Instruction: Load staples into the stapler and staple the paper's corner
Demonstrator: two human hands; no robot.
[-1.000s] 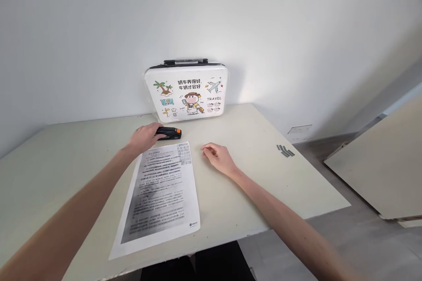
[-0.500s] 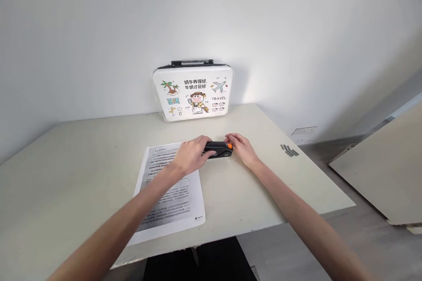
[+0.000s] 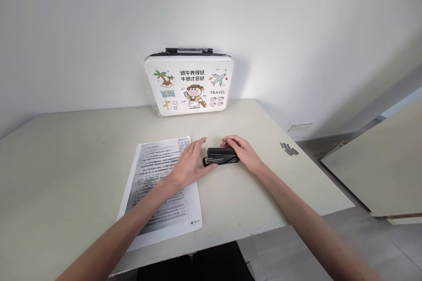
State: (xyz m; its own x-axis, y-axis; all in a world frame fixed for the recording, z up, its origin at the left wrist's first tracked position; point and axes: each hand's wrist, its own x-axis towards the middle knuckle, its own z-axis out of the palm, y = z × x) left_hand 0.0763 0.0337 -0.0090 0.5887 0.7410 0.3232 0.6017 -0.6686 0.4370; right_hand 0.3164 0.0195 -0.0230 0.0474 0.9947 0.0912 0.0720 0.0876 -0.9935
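A black stapler (image 3: pixel 221 156) lies on the table to the right of the printed sheet (image 3: pixel 194 210), its metal front end pointing left. My right hand (image 3: pixel 244 153) is closed round the stapler's right end, covering that end. My left hand (image 3: pixel 187 166) is open over the sheet's right edge, with its thumb by the stapler's front end and the other fingers stretched forward. Whether the thumb touches the stapler I cannot tell.
A white carrying case (image 3: pixel 191 85) with cartoon prints and a black handle stands against the wall. Several grey staple strips (image 3: pixel 289 149) lie near the right edge of the pale table (image 3: pixel 79 162). A pale panel (image 3: pixel 379 162) stands beyond the table on the right.
My left hand has let go of the stapler and opened, moving slightly left. My right hand has closed over the stapler's right end, hiding its orange part. The view has shifted a little.
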